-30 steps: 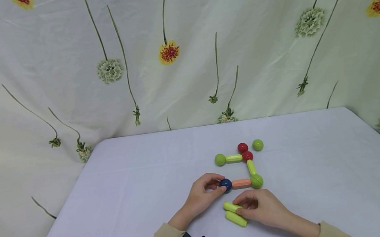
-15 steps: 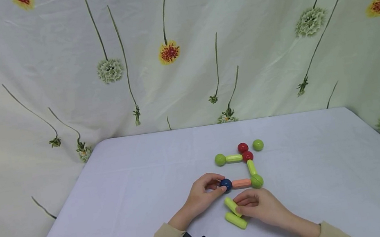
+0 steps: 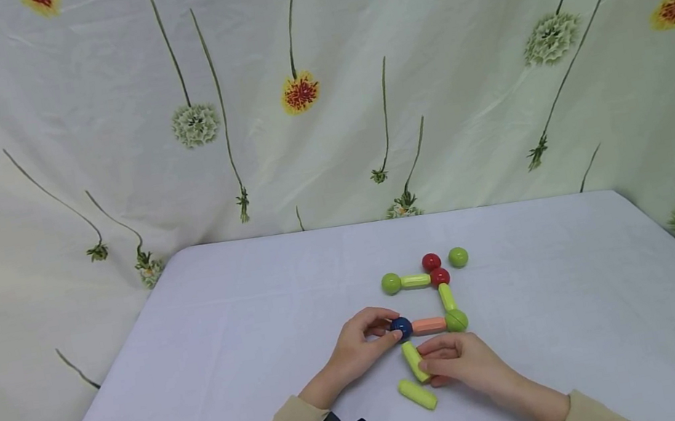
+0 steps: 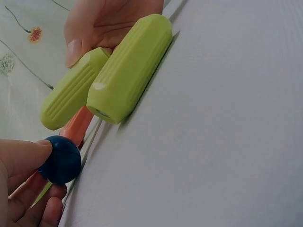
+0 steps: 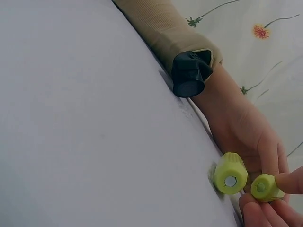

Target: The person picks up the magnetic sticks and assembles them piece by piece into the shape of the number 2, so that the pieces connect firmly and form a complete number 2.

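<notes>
My left hand [image 3: 358, 347] pinches a dark blue ball [image 3: 402, 327] between thumb and fingers, at the left end of a salmon stick [image 3: 429, 326]. That stick's other end meets a green ball [image 3: 457, 321]. Just below, my right hand [image 3: 464, 365] holds a yellow-green magnetic stick [image 3: 412, 358], its far end pointing up at the blue ball. In the left wrist view the held stick [image 4: 73, 92] is partly behind a second yellow-green stick [image 4: 132, 71], which lies loose on the table. A round metallic spot [image 5: 230, 181] shows on the loose stick's end.
From the green ball, a yellow-green stick [image 3: 447, 297] leads up to a red ball [image 3: 439, 277]. Another stick [image 3: 416, 280] joins that to a left green ball [image 3: 392, 283]. A second red ball [image 3: 431, 262] touches the first; a green ball [image 3: 458, 257] lies apart.
The stick in my right hand has swung more upright and moved away from the loose stick, up toward the blue ball. The loose stick shifted slightly. My left hand has stayed put.
</notes>
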Action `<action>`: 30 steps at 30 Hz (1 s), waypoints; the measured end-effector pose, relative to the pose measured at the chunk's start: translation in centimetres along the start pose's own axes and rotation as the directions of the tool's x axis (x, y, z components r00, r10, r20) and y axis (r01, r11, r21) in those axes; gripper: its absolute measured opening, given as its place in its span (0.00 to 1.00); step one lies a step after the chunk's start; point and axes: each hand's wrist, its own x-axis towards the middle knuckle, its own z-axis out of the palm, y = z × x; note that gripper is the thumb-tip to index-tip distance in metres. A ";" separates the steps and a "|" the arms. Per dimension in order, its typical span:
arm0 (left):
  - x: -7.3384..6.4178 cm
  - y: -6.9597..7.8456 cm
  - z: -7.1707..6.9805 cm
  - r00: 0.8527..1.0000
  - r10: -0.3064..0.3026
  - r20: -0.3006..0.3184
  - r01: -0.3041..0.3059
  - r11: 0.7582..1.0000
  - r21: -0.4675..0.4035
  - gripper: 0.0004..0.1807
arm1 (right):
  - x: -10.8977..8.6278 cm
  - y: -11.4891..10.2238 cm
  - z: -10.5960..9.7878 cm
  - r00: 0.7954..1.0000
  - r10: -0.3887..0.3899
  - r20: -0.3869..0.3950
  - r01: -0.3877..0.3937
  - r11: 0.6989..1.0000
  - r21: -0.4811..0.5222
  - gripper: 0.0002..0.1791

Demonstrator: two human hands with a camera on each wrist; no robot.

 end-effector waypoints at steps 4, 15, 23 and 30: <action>0.0 -0.2 0.0 1.000 -0.003 0.001 0.003 1.000 -0.002 0.14 | -0.1 -0.1 0.0 1.000 0.021 -0.008 -0.021 1.000 0.019 0.23; -0.1 0.8 0.1 1.000 -0.022 -0.011 0.022 1.000 0.008 0.12 | 0.0 0.0 0.0 0.999 0.035 -0.024 -0.034 0.999 0.032 0.23; -0.3 2.0 0.0 1.000 -0.026 -0.017 0.026 0.999 0.030 0.12 | 0.0 0.0 0.0 0.999 0.038 -0.031 -0.037 0.999 0.031 0.24; 0.0 0.0 0.1 1.000 -0.012 -0.011 0.012 1.000 -0.003 0.12 | 0.0 0.0 0.0 0.999 0.043 -0.034 -0.042 0.999 0.034 0.24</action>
